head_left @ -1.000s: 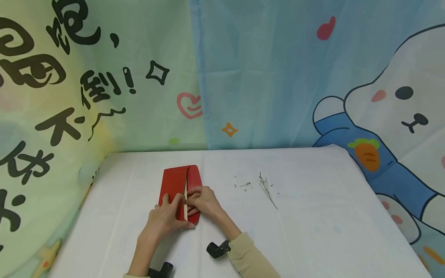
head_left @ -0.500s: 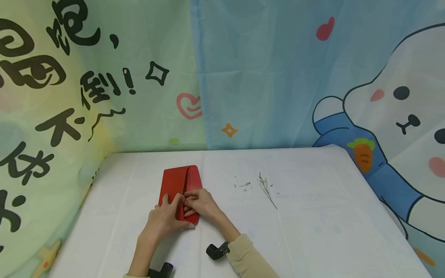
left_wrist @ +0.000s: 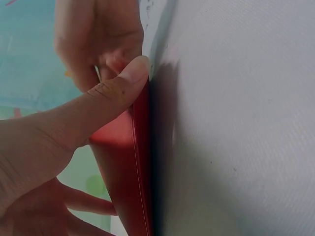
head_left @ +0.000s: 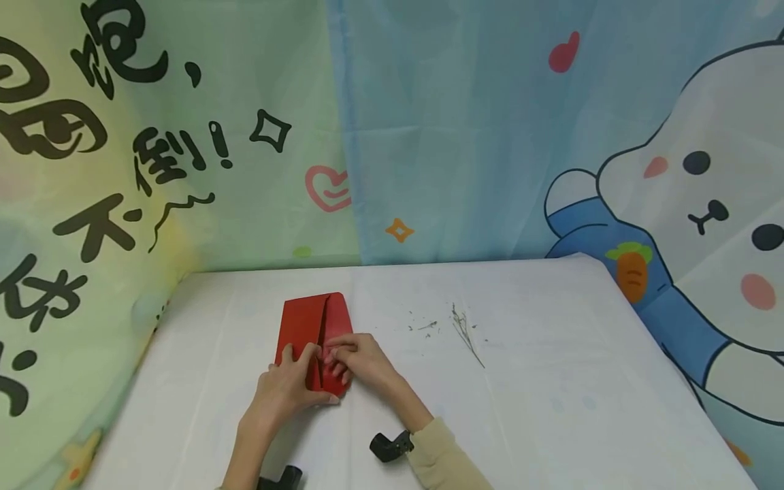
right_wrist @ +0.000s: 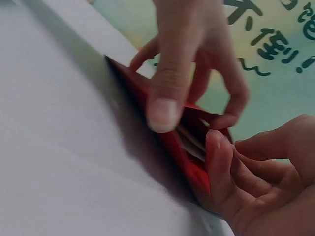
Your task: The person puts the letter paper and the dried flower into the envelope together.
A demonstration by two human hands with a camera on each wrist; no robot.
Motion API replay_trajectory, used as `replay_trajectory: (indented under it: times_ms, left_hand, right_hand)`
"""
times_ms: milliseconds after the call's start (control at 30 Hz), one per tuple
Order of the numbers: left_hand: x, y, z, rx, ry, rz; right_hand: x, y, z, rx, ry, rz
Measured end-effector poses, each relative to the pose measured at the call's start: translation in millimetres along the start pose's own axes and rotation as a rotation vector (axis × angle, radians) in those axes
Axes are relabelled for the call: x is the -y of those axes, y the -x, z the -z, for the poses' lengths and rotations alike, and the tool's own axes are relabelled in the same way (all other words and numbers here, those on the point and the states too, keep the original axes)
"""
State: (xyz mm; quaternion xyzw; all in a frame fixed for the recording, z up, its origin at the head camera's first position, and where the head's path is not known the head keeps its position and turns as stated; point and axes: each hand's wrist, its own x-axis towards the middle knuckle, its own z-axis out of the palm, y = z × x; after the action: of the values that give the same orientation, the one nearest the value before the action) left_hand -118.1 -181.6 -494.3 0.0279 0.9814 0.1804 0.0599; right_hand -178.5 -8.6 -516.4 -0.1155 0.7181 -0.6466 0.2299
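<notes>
A red envelope [head_left: 302, 316] lies on the white tabletop, its lighter red flap [head_left: 337, 316] folded out to the right. My left hand [head_left: 284, 388] holds the envelope's body, with the thumb along the near edge and fingertips at the opening. At that opening my right hand [head_left: 366, 361] has curled fingers, the thumb [right_wrist: 219, 157] and index finger close together by the flap side. In the right wrist view the mouth gapes slightly, and a pale paper edge [right_wrist: 191, 144] shows inside. From the head view that paper is hidden.
To the right of the envelope lies a thin dried sprig [head_left: 465, 333], with small broken bits [head_left: 429, 325] scattered beside it. A printed cloth backdrop [head_left: 441, 136] rises behind the white-covered table [head_left: 551, 408]. Each wrist carries a black camera [head_left: 390, 447].
The pale strip visible at the opening one second ago has gone out of sight inside the envelope. My right fingers have shifted slightly over the flap; the left hand keeps its hold.
</notes>
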Motion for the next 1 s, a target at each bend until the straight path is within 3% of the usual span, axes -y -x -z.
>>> replay_trajectory:
  times_ms: [533, 800, 1000]
  left_hand:
    - [1.1, 0.5, 2.6, -0.002, 0.021, 0.016]
    - [1.2, 0.6, 3.4, -0.006, 0.03, 0.004]
    - [2.2, 0.5, 2.8, 0.001, 0.038, 0.002]
  right_hand:
    - [12.0, 21.1, 32.8, -0.19, 0.141, 0.082]
    - [20.6, 32.6, 57.1, -0.353, 0.366, 0.147]
    - [27.2, 39.9, 86.3, -0.467, 0.483, 0.14]
